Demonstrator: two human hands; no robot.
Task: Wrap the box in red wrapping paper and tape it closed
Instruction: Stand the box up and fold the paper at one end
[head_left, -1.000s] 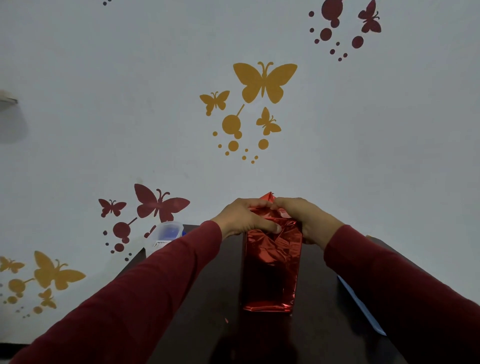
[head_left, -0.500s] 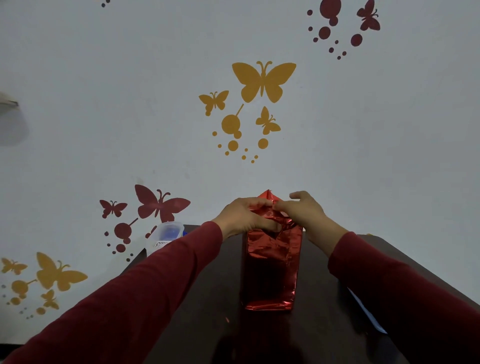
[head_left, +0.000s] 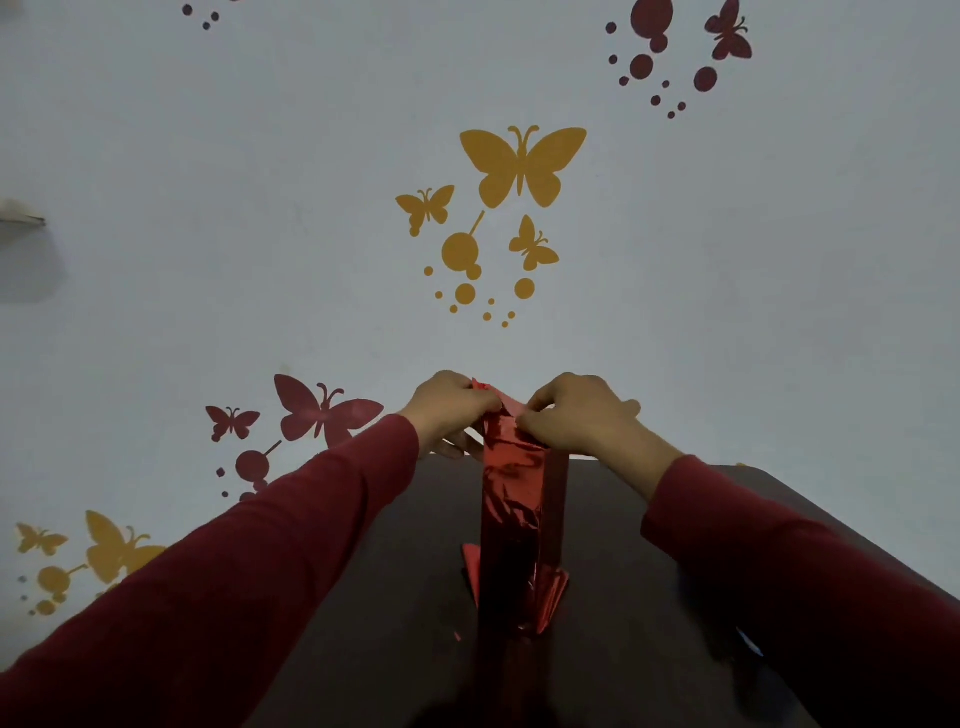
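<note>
Box (head_left: 511, 519) stands upright near the middle of the table (head_left: 395, 597), narrow face toward the camera, fully covered in shiny red wrapping paper (head_left: 501, 467), creased and crinkled with bright glare streaks. Right side face reads darker. At the base, loose red paper flaps splay out left and right onto the table. At the top, a small paper point sticks up between the two hands.

Left hand (head_left: 449, 410) sits on the top left edge, fingers curled over the paper and gripping it. Right hand (head_left: 576, 415) is at the top right edge, thumb and fingers pinching a fold of paper. Both arms in dark red sleeves (head_left: 270, 561) come in from the near corners.

Table is dark, almost black, slightly glossy; a tiny red scrap (head_left: 458, 636) lies left of the box base. Far edge meets a pale grey-white wall (head_left: 260, 234) with butterfly decals: yellow cluster (head_left: 522, 166) above the box, dark red ones (head_left: 324, 413) to the left, more at the upper right and lower left
</note>
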